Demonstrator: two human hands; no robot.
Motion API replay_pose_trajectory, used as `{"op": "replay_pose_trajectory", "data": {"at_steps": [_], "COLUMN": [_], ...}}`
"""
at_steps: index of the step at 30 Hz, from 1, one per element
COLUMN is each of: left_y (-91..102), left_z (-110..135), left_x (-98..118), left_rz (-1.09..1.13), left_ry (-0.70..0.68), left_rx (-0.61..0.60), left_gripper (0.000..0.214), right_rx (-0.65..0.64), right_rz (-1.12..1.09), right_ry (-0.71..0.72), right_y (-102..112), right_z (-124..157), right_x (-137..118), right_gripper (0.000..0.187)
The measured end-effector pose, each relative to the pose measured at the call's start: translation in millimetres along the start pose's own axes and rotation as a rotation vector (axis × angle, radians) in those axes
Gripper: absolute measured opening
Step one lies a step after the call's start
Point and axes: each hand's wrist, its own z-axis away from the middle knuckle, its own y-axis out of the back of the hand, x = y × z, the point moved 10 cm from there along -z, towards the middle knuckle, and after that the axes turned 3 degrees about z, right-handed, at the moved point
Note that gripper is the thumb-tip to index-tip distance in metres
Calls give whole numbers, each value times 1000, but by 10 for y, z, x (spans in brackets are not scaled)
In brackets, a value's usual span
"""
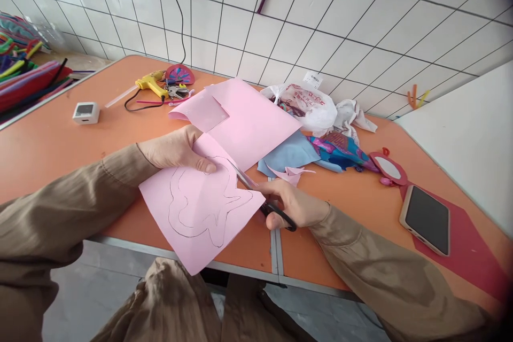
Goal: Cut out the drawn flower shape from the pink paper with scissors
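Observation:
My left hand [180, 150] grips a pink craft sheet [192, 203] by its upper edge, thumb on top. Dark curving outlines are drawn on this sheet. In my right hand [292, 204] are scissors [285, 215] with black handles. Their blades lie at the sheet's upper right edge, beside the drawn line, where part of the edge is cut away. Just behind my hands lies a larger pink sheet [252, 123] with a notch cut from it. Pink scraps [292, 174] rest on a light blue sheet [290, 150] beyond my right hand.
A yellow glue gun [151, 83], keys [176, 91] and a small white box [86, 113] lie at the back left. White plastic bags [310, 107] and colourful fabric [340, 150] are at the back right. A phone [427, 219] lies on a red sheet [473, 256] at right.

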Motion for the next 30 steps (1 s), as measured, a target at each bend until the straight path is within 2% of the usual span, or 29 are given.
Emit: {"op": "replay_pose_trajectory", "data": {"at_steps": [3, 7, 11, 13, 16, 18, 22, 25, 27, 30], "left_y": [-2, 23, 350, 509, 612, 567, 344, 151, 65, 18], "left_z": [-3, 33, 149, 204, 221, 182, 46, -69, -149, -263], "left_x": [-3, 54, 157, 175, 253, 342, 532, 659, 708, 772], "left_rz": [32, 60, 11, -12, 7, 2, -91, -223, -302, -387], "left_ry": [9, 3, -50, -47, -75, -98, -116, -147, -162, -202], "left_rx": [2, -10, 155, 219, 249, 221, 137, 47, 10, 16], "left_gripper": [21, 17, 18, 27, 27, 23, 23, 20, 21, 30], "right_rx": [-18, -50, -42, 56, 218, 263, 195, 141, 145, 141], "right_rz": [20, -2, 82, 256, 700, 924, 1152, 1296, 1319, 1186], "right_ry": [-26, -203, -347, -414, -546, -598, -680, -629, -573, -547], "right_y": [0, 62, 248, 434, 683, 710, 575, 480, 456, 466], "right_z": [18, 129, 265, 303, 336, 310, 238, 169, 131, 119], "right_x": [13, 211, 304, 290, 184, 72, -15, -63, -79, -32], "right_gripper": [61, 69, 77, 70, 48, 36, 18, 8, 8, 5]}}
